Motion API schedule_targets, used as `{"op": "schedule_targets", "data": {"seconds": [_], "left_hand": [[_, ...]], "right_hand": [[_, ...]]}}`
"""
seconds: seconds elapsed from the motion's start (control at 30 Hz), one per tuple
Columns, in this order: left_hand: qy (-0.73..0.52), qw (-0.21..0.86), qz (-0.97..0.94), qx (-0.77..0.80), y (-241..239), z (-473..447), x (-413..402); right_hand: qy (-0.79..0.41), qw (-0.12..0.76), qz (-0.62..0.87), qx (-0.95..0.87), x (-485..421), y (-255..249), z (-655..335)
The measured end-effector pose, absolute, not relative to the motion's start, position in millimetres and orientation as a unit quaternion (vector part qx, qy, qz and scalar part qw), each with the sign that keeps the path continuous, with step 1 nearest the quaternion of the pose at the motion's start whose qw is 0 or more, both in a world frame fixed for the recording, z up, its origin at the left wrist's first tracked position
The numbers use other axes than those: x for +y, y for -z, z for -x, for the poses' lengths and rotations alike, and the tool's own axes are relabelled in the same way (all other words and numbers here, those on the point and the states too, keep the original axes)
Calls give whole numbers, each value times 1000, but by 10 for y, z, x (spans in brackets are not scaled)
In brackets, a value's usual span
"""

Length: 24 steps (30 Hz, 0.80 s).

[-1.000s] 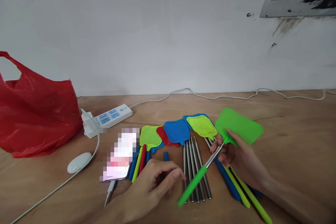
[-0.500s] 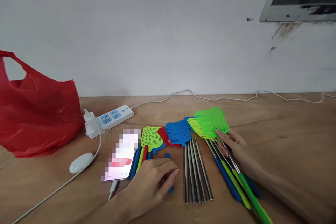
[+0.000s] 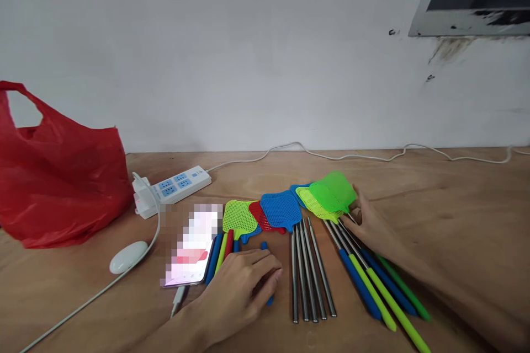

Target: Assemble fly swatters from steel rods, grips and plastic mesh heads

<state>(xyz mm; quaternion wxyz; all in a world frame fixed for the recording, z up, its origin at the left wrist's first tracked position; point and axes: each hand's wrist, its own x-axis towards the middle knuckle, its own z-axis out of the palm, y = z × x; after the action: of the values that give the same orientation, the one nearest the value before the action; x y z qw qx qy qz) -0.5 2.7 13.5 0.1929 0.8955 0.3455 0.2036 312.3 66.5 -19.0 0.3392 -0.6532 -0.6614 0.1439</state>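
Observation:
My right hand (image 3: 370, 224) rests flat on the wooden table (image 3: 455, 215) with fingers stretched against the shaft of a bright green fly swatter (image 3: 333, 190). That swatter lies on top of a fan of assembled swatters, yellow-green (image 3: 311, 202) and blue, with long handles (image 3: 372, 287) pointing toward me. My left hand (image 3: 244, 287) lies palm down with curled fingers over a loose blue handle grip (image 3: 264, 246). Between my hands lie several bare steel rods (image 3: 308, 270). Loose swatter heads, blue (image 3: 280, 209), red and yellow-green (image 3: 237, 216), lie behind them.
A phone (image 3: 191, 248) with a lit screen lies left of the loose handles. A white power strip (image 3: 171, 187), a white mouse-like device (image 3: 128, 255) and cables sit further left. A red plastic bag (image 3: 58, 176) stands at the far left against the wall.
My right hand brought the green swatter down from the air and laid it on the pile of assembled swatters, then flattened beside it. My left hand stayed in place.

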Motion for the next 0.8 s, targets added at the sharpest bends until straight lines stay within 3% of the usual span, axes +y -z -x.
{"op": "schedule_targets", "data": {"seconds": [0.17, 0.43, 0.8], "left_hand": [[-212, 185, -899, 337, -99, 5, 24], [-203, 178, -903, 334, -68, 1, 15], [-205, 162, -910, 323, -79, 4, 25]], "right_hand": [[31, 200, 693, -692, 609, 154, -3095], [137, 71, 676, -721, 338, 21, -2918], [100, 76, 650, -750, 307, 110, -2850]]}}
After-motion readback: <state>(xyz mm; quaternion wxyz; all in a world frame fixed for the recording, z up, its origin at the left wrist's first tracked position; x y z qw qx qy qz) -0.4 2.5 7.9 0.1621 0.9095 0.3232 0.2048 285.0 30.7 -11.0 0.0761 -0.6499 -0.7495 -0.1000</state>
